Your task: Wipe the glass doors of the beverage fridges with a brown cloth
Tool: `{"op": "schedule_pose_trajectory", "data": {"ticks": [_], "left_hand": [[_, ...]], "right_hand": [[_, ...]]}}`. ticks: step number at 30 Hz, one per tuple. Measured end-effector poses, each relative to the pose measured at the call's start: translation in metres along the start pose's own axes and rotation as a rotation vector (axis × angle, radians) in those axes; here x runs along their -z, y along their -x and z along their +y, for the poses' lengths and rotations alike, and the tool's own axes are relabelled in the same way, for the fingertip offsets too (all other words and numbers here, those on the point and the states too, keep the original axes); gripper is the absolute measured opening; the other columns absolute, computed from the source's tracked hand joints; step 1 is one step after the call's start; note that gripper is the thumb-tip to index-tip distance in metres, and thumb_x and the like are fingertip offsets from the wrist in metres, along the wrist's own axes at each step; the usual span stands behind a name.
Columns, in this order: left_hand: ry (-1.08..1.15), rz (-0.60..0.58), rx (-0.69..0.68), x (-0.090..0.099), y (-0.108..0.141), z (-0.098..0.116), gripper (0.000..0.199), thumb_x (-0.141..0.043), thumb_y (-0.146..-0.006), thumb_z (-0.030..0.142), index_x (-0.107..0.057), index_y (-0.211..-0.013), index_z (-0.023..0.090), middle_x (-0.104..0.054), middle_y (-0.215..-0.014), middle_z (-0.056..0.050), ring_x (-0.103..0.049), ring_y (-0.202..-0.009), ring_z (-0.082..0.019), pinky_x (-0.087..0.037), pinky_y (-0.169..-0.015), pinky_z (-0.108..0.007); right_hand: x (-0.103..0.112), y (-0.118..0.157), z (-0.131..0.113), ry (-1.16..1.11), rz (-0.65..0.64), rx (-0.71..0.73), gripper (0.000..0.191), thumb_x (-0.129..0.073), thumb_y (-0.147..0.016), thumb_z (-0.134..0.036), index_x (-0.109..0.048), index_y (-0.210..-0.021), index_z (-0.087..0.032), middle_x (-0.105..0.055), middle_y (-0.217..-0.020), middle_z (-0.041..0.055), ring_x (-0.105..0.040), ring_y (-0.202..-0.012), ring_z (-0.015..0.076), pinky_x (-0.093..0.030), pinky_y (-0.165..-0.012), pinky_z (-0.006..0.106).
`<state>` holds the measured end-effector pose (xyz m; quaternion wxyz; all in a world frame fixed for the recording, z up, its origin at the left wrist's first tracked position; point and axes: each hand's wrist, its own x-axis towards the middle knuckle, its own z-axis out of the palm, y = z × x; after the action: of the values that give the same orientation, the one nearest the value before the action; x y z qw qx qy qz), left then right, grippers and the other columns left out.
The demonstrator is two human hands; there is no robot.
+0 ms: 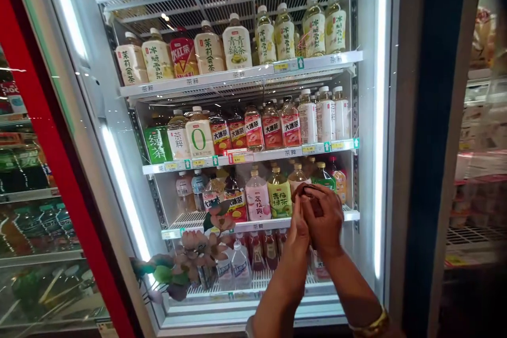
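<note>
Both my hands are raised close together before a lit drinks fridge. My left hand (300, 232) points upward, its fingers closed in toward my right hand. Over it curls my right hand (328, 219), fingers bent and pressed together. A small dark brown thing (307, 189) shows at the fingertips of both hands; its kind is too unclear to tell. Behind the hands, and partly hidden by them, are a green-labelled plum tea bottle (280, 198) and a pink-labelled bottle (258, 198). A gold bracelet (376, 323) circles my right wrist.
Several fridge shelves (253, 156) hold rows of bottled drinks. Pink flowers with green leaves (196, 251) show at the lower left, before the bottom shelf. A red upright frame (51, 132) and another stocked cabinet stand left; a dark post (439, 132) and more shelves stand right.
</note>
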<state>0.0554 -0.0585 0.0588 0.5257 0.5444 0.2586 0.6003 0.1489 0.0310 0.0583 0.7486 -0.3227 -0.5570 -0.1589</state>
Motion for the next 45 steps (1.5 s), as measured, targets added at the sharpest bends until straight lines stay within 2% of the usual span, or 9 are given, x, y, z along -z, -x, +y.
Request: {"op": "schedule_pose_trajectory", "data": {"ticks": [2,6,11,15,22,25,30,37,45], "left_hand": [[-0.011,0.013,-0.027,0.008,-0.002,0.011,0.076,-0.039,-0.098,0.072,-0.039,-0.158,0.025,-0.037,-0.167,-0.012,-0.036,-0.154,-0.027,-0.03,-0.127,-0.046],[-0.482,0.333,-0.377,0.038,-0.007,0.029,0.057,-0.038,-0.104,0.059,-0.058,-0.144,0.023,-0.054,-0.155,-0.011,-0.044,-0.149,-0.025,-0.029,-0.127,-0.046],[-1.062,0.437,-0.73,0.065,-0.008,0.032,0.055,-0.034,-0.108,0.044,-0.037,-0.16,0.025,-0.032,-0.17,-0.008,-0.018,-0.161,-0.022,-0.014,-0.132,-0.048],[-1.229,0.352,-0.667,0.077,-0.009,0.029,0.064,-0.029,-0.108,0.047,-0.014,-0.166,0.026,-0.018,-0.174,-0.008,-0.008,-0.162,-0.023,-0.009,-0.133,-0.053],[-1.304,0.337,-0.611,0.099,-0.014,0.036,0.066,-0.031,-0.108,0.046,-0.004,-0.167,0.031,-0.006,-0.176,-0.004,-0.004,-0.162,-0.025,-0.006,-0.133,-0.054],[-1.299,0.366,-0.6,0.108,-0.019,0.032,0.067,-0.032,-0.108,0.045,-0.003,-0.167,0.031,-0.007,-0.176,-0.005,-0.005,-0.162,-0.025,-0.007,-0.132,-0.055],[-1.309,0.367,-0.544,0.114,-0.024,0.026,0.067,-0.034,-0.108,0.044,-0.004,-0.166,0.034,-0.005,-0.175,-0.003,-0.001,-0.162,-0.025,-0.009,-0.132,-0.057],[-1.363,0.313,-0.495,0.112,-0.025,0.025,0.067,-0.034,-0.107,0.048,-0.004,-0.166,0.035,0.003,-0.175,-0.001,0.01,-0.161,-0.027,0.0,-0.13,-0.06],[-1.348,0.296,-0.562,0.123,-0.021,0.026,0.067,-0.025,-0.107,0.052,-0.005,-0.167,0.029,-0.007,-0.175,-0.006,0.0,-0.162,-0.023,-0.001,-0.132,-0.053]], "right_hand": [[-0.004,-0.023,0.0,0.06,0.029,0.068,0.012,-0.068,-0.092,-0.028,-0.071,-0.103,-0.024,-0.072,-0.108,0.0058,-0.066,-0.103,0.0216,-0.053,-0.094,0.042],[-0.032,-0.052,-0.03,0.067,0.097,0.186,0.013,-0.07,-0.091,-0.025,-0.07,-0.103,-0.023,-0.073,-0.11,0.006,-0.066,-0.105,0.0217,-0.051,-0.096,0.041],[-0.054,-0.011,-0.063,0.047,-0.127,0.36,0.014,-0.067,-0.093,-0.022,-0.07,-0.106,-0.025,-0.073,-0.114,0.0048,-0.063,-0.109,0.0216,-0.048,-0.098,0.039],[-0.04,0.011,-0.051,0.057,-0.213,0.46,0.015,-0.064,-0.095,-0.021,-0.071,-0.107,-0.026,-0.074,-0.11,0.0041,-0.064,-0.108,0.0207,-0.048,-0.096,0.038],[-0.068,-0.038,-0.064,0.111,-0.006,0.301,0.015,-0.072,-0.088,-0.025,-0.071,-0.103,-0.024,-0.071,-0.112,0.0066,-0.064,-0.107,0.0223,-0.048,-0.098,0.04],[-0.075,-0.021,-0.076,0.078,-0.089,0.366,0.015,-0.073,-0.088,-0.024,-0.072,-0.104,-0.025,-0.073,-0.112,0.0053,-0.063,-0.109,0.0223,-0.046,-0.099,0.04],[-0.043,0.011,-0.051,0.109,-0.206,0.414,0.019,-0.072,-0.089,-0.021,-0.073,-0.107,-0.024,-0.073,-0.11,0.0054,-0.064,-0.106,0.0222,-0.045,-0.097,0.04],[-0.051,-0.035,-0.045,0.18,0.06,0.21,0.013,-0.073,-0.088,-0.023,-0.07,-0.101,-0.022,-0.071,-0.109,0.0076,-0.064,-0.106,0.0242,-0.048,-0.096,0.042],[-0.038,0.008,-0.052,0.106,-0.243,0.415,0.012,-0.07,-0.091,-0.023,-0.073,-0.103,-0.024,-0.072,-0.107,0.0042,-0.064,-0.101,0.0208,-0.045,-0.094,0.039]]}}
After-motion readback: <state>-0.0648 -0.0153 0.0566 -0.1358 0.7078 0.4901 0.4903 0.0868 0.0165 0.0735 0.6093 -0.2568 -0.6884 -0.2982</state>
